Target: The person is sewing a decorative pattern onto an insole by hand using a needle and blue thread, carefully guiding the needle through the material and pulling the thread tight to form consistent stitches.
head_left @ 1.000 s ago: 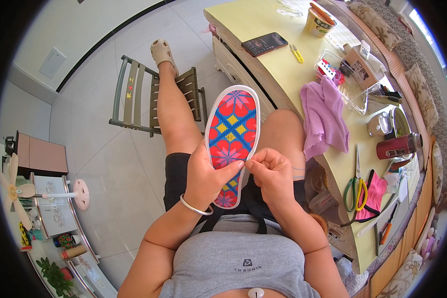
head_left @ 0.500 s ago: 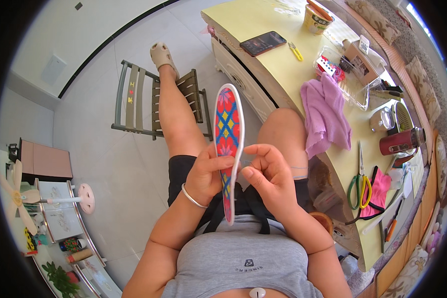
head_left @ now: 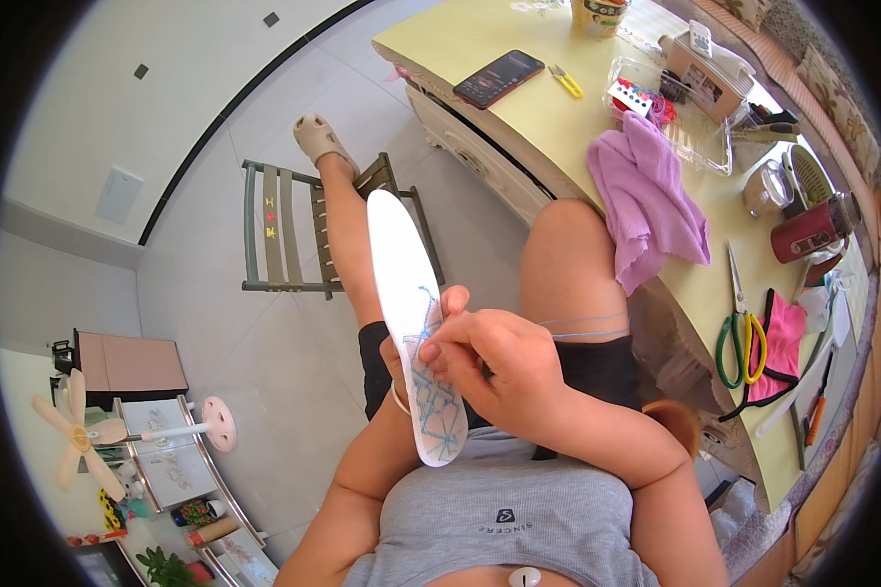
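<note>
An embroidered insole [head_left: 394, 249] is held upright above my lap, its white back facing me with blue stitches over the lower half. My left hand [head_left: 394, 360] grips it from behind, mostly hidden by the insole. Against the stitched side, my right hand [head_left: 507, 370] is closed in a pinch near the middle of the insole. What sits between those fingertips is too small to make out. Blue thread [head_left: 589, 336] stretches from near my right hand across my right thigh.
On the yellow table [head_left: 504, 132] at right lie a phone [head_left: 499, 78], small yellow snips [head_left: 566, 82], a purple towel [head_left: 646, 196], large scissors [head_left: 741, 338], pink cloth [head_left: 778, 342] and a dark red flask [head_left: 814, 230]. A folding chair [head_left: 284, 225] stands ahead; a fan [head_left: 78, 433] is at left.
The insole has turned from its colourful patterned face to its white stitched back. My right hand has moved left, onto that back. The view has shifted slightly.
</note>
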Motion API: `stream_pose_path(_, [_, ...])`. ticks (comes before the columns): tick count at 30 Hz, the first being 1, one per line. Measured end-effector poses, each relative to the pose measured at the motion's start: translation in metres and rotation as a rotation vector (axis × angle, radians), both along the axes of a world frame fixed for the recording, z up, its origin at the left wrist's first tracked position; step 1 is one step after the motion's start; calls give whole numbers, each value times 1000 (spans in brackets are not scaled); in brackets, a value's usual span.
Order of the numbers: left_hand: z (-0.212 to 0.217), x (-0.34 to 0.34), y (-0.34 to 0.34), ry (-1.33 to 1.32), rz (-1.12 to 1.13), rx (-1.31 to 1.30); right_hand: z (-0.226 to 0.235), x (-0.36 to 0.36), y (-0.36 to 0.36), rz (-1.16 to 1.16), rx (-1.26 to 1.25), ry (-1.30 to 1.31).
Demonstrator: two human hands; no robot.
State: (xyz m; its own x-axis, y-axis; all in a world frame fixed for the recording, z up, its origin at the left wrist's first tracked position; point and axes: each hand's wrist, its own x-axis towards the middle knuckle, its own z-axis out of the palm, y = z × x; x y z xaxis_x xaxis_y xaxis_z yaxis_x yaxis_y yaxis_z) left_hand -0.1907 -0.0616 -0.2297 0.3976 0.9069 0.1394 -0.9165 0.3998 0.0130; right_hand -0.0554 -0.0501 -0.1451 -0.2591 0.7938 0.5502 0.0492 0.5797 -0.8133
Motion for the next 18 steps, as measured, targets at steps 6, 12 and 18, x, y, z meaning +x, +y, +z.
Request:
stream_pose_path(6, [16, 6, -3, 74, 59, -34, 3, -1, 2, 5, 85, -40])
stream_pose_path(12, [8, -2, -2, 51, 19, -54, 3, 0, 1, -27, 119, -78])
stream_pose_path(18, [8, -3, -5, 80, 36, -80, 3, 0, 0, -14, 121, -82])
